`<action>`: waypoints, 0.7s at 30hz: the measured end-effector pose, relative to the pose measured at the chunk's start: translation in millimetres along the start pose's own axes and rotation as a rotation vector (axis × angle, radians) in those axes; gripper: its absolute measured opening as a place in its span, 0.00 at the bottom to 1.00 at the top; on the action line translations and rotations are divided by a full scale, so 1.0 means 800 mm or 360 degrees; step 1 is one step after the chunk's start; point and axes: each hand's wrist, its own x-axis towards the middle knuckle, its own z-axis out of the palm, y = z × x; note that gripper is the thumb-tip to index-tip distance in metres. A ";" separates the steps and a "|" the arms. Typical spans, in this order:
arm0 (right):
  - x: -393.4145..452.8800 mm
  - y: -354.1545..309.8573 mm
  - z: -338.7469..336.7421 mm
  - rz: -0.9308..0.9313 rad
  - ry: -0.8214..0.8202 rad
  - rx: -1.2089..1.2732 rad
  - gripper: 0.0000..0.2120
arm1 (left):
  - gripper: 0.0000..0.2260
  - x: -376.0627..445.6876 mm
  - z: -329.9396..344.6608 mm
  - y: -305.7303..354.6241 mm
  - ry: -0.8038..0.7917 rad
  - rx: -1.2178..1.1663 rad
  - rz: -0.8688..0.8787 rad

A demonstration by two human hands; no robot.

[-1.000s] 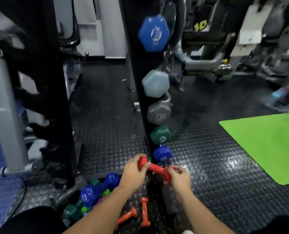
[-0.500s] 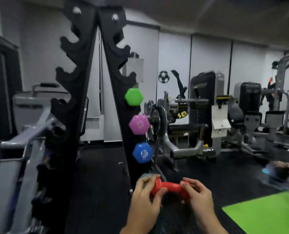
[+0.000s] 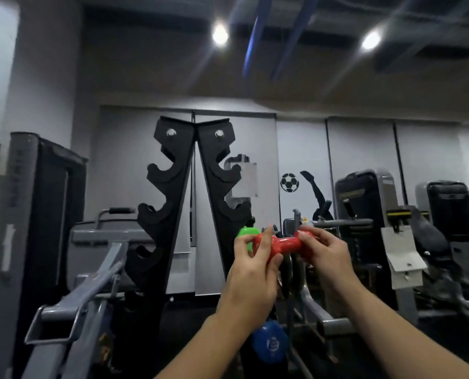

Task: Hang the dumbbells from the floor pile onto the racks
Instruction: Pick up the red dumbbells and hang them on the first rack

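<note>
A small red dumbbell (image 3: 285,243) is held level in both hands, in front of the right rail of a black A-shaped rack (image 3: 216,192). My left hand (image 3: 252,272) grips its left end and my right hand (image 3: 327,253) pinches its right end. Behind my left hand a green dumbbell (image 3: 245,233) hangs on the rack. A blue dumbbell (image 3: 270,343) hangs lower down, partly hidden by my left forearm. The hooks above the green dumbbell on the right rail and those on the left rail (image 3: 162,203) hold nothing. The floor pile is out of view.
A grey machine frame (image 3: 91,291) stands at the lower left, close to the rack's left rail. Several weight machines (image 3: 370,214) fill the right side behind my hands. A white wall with a football sticker (image 3: 290,183) is at the back.
The view has swung up from the floor pile to the top of the rack. Both hands have lifted the red dumbbell from near the floor to the level of the green dumbbell.
</note>
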 end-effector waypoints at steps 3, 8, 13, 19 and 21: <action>0.048 -0.018 0.038 0.0001 -0.0076 0.0126 0.08 | 0.27 0.044 -0.020 -0.004 0.0019 0.0188 0.0090; 0.110 -0.025 0.092 0.0001 -0.0187 0.0217 0.12 | 0.26 0.104 -0.034 -0.028 0.0080 0.0389 0.0108; 0.156 -0.016 0.137 -0.0012 -0.0251 0.0238 0.10 | 0.25 0.131 -0.029 -0.057 0.0229 0.0527 0.0087; 0.190 -0.003 0.174 0.0036 -0.0431 0.0107 0.06 | 0.26 0.143 -0.015 -0.080 0.0443 0.0733 0.0170; 0.197 0.005 0.179 0.0072 -0.0471 0.0075 0.09 | 0.27 0.144 -0.012 -0.084 0.0482 0.0778 0.0201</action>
